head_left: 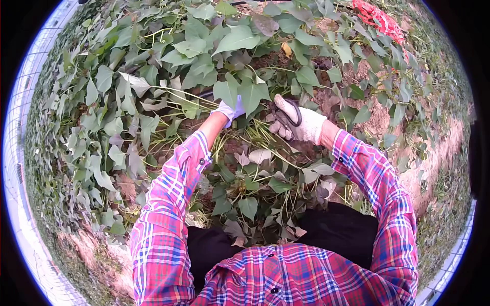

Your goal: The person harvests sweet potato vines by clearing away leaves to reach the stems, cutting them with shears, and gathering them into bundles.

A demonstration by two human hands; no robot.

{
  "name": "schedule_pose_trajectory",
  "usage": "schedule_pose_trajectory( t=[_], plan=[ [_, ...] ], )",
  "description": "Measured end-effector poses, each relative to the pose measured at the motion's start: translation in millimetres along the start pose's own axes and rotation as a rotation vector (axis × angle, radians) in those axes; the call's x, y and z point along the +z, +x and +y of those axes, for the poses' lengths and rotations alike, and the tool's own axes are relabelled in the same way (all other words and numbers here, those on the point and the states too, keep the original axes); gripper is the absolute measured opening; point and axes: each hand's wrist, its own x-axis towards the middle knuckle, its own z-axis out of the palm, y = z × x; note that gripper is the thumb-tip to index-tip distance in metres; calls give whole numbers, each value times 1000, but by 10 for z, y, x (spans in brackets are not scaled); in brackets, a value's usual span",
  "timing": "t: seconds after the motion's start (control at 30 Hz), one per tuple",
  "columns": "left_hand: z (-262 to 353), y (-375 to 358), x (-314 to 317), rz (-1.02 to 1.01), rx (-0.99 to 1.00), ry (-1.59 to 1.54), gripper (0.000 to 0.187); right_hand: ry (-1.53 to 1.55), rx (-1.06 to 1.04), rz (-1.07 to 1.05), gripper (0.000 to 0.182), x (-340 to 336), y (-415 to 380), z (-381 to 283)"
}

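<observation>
Trailing vines (256, 133) | green pointed leaves (237, 41), pale stems (273, 148) | left hand (229, 111): grip hidden | right hand (297, 121): curled, hold unclear

Red netting (380, 21), bare brown soil (419, 186)

Lavender-gloved left hand (229, 110), white-gloved right hand (301, 121) among leafy vines (237, 41).

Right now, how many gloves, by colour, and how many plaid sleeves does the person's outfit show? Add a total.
Lavender gloves: 1
White gloves: 1
Plaid sleeves, left and right: 2
Total: 4
</observation>
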Motion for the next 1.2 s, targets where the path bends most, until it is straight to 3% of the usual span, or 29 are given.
schedule_pose_trajectory(
  t=[0.13, 0.2, 0.23, 0.27, 0.3, 0.33, 0.4, 0.43, 0.47, 0.5, 0.53, 0.63, 0.67, 0.73, 0.77, 0.8, 0.87, 0.93, 0.97, 1.0, 1.03, 1.07, 1.1, 1.13, 1.17, 1.2],
  plan=[
    [-84, 75, 19, -221, -20, 30, 26, -80, -22, 14, 66, -48, 117, 50],
    [-513, 123, 572, 67, -33, -528, 27, -214, -75, 64, 64, -14, 98, 43],
    [-380, 142, 486, 196, -45, -625, 25, -236, -51, 108, 61, 28, 48, -5],
    [-302, 60, 352, 183, 55, -186, 24, -299, -78, 113, 61, -6, 78, 10],
    [179, -27, -168, 157, 153, 252, 23, -361, -106, 120, 61, -41, 105, 27],
    [155, 40, -163, -51, -14, 349, 23, -363, -111, 130, 61, 1, 53, 10],
    [-57, -14, -339, -242, 117, 452, 24, -388, -100, 133, 64, 23, 27, 27],
    [-281, -64, -342, 159, 347, 526, 24, -385, -112, 134, 64, -6, 64, 75],
    [26, -141, -858, -115, -202, -90, 21, -388, -102, 140, 64, 36, 11, 48],
    [269, -233, -1319, -38, -507, -573, 19, -388, -92, 147, 64, 75, -43, 26],
    [337, -297, -1697, 93, -558, -715, 17, -373, -95, 133, 62, 54, -31, 54],
    [543, -829, -3136, 488, -489, -603, 19, -321, -66, 64, 60, 193, -93, 34],
    [817, -1081, -3547, 711, -476, -343, 22, -382, -84, 17, 55, 311, -167, -41],
    [980, -1636, -4149, 1135, -428, -107, 24, -397, -189, -122, 47, 523, -168, -91],
    [1044, -1921, -4306, 1273, -342, 88, 23, -423, -163, -120, 45, 668, -105, -140],
    [1094, -2119, -4367, 1376, -233, 48, 21, -476, -183, -128, 45, 853, -105, -191],
    [1347, -2138, -4089, 1313, -283, 125, 21, -490, -129, -190, 44, 1196, -93, -292],
    [1312, -2006, -3524, 1023, -366, -89, 17, -519, -87, -242, 41, 1405, 31, -188],
    [1096, -1995, -3200, 753, -352, 217, 17, -888, -210, -209, 45, 1419, 190, -67],
    [946, -1953, -2809, 542, -428, 307, 17, -1029, -255, -214, 50, 1480, 170, 6],
    [738, -1945, -2380, 345, -428, 287, 16, -1188, -148, -251, 54, 1435, 310, 151],
    [530, -2017, -2002, 121, -465, 308, 15, -1531, -395, -228, 50, 1312, 423, 360],
    [198, -2182, -1614, 54, -366, 366, 17, -1642, -220, -297, 48, 1261, 431, 441],
    [133, -2313, -1469, -86, -477, 398, 25, -1589, -216, -265, 48, 1194, 400, 490],
    [-51, -2453, -1333, -99, -523, 385, 25, -1540, -205, -238, 48, 1104, 375, 534],
    [-208, -2604, -1259, -113, -576, 370, 24, -1473, -344, -259, 49, 957, 475, 615]
  ],
)
